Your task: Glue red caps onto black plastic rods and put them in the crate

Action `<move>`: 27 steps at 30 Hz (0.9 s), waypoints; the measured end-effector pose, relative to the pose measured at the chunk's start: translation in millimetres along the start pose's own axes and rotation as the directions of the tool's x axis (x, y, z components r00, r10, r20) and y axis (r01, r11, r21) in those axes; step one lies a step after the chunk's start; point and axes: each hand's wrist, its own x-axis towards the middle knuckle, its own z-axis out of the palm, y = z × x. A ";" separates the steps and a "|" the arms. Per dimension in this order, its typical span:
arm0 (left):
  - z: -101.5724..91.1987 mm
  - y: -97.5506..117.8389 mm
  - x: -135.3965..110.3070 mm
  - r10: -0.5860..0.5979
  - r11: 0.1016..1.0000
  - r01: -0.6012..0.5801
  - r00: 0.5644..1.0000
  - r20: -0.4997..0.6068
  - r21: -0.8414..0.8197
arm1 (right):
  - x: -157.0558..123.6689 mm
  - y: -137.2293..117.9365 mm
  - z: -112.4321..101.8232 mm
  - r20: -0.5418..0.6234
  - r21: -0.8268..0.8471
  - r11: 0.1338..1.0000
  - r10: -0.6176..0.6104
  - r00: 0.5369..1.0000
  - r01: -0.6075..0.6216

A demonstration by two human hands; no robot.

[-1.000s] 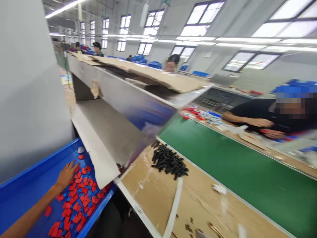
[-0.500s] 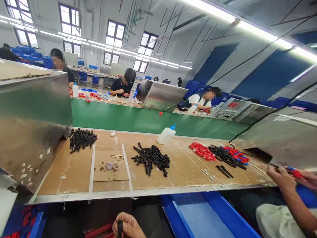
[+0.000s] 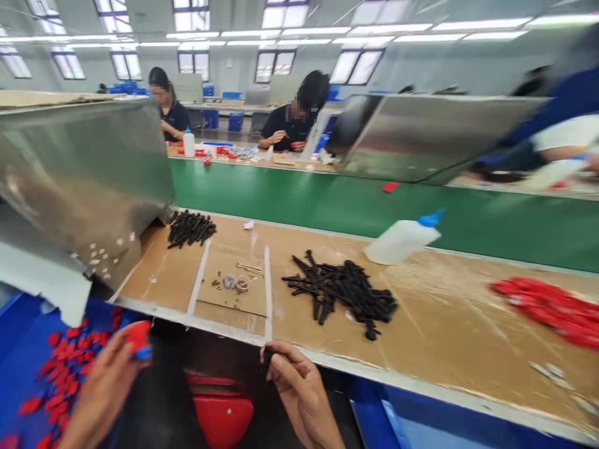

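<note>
Red-and-blue piece [image 3: 140,340]: located at 8 o'clock of the view, above the near side of the blue bin [image 3: 16,349]; clear of the bench [image 3: 421,324]; held in the left hand [image 3: 105,380], thumb and fingers closed on it, slightly blurred; exact finger placement cannot be told. Black part [image 3: 267,360]: located at 6 o'clock, just beside the bench's front edge; pinched between thumb and fingers of the right hand [image 3: 299,386]; its far end is lost against the dark space below.

Hazards: a loose pinch could release either item, since both hands hang outside the bench front; a released item would probably fall into the dark gap at 7 o'clock, or among the loose red pieces [image 3: 65,368] in the bin, where it would be hard to single out; lifting the right hand too low could knock the black part on the bench edge and turn it in the fingers; a careless forearm sweep toward 4 o'clock could scatter the pile of black rods [image 3: 346,290], one lying at its near fringe; a longer sweep toward 3 o'clock could upset the tilted bottle [image 3: 395,242].
</note>
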 end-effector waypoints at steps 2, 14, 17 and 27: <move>26.3 -8.0 -9.6 -0.022 0.982 0.046 0.991 0.129 -0.186 | 2.4 0.7 2.3 -0.005 -0.097 0.995 -0.030 1.000 0.030; 113.8 -10.8 -6.3 0.015 1.000 -0.024 0.833 0.552 0.009 | -4.1 -6.7 11.8 -0.105 -0.377 0.913 -0.207 0.973 0.154; 114.6 -11.2 -5.8 0.082 0.990 -0.130 0.836 0.543 0.051 | -5.9 -2.4 8.9 -0.114 -0.436 0.886 -0.228 0.967 0.158; 115.5 -11.0 -2.7 0.105 0.985 -0.166 0.788 0.607 0.045 | -3.9 2.7 6.4 -0.038 -0.549 0.796 -0.327 0.944 0.254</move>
